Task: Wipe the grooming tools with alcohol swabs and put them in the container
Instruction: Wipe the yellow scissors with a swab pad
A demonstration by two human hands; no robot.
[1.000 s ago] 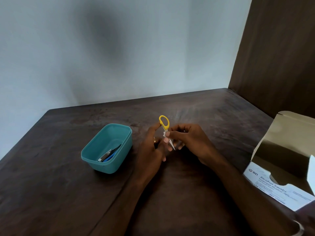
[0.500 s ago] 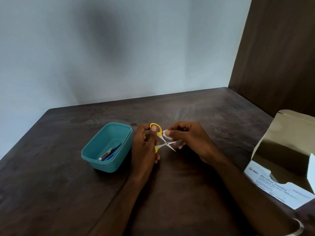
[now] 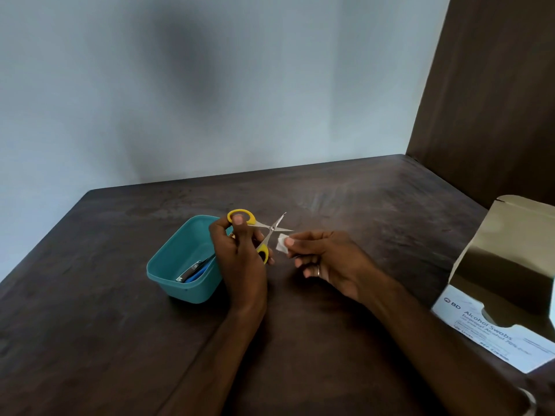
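My left hand (image 3: 240,259) grips small scissors (image 3: 271,228) by their yellow handles, thumb through the upper ring, with the steel blades spread apart and pointing right. My right hand (image 3: 327,259) pinches a small white alcohol swab (image 3: 282,243) between thumb and forefinger, just below and apart from the blades. The teal container (image 3: 168,273) stands on the table just left of my left hand; a metal nail clipper (image 3: 192,269) and a blue tool lie inside it.
An open white box of alcohol swabs (image 3: 492,328) sits at the right edge of the dark wooden table (image 3: 90,340). A pale wall runs behind the table and a dark wooden panel (image 3: 492,100) rises at the back right.
The scissors went from blades together and handle up to blades spread wide and pointing right. My right hand with the swab has come off the blades and moved slightly right.
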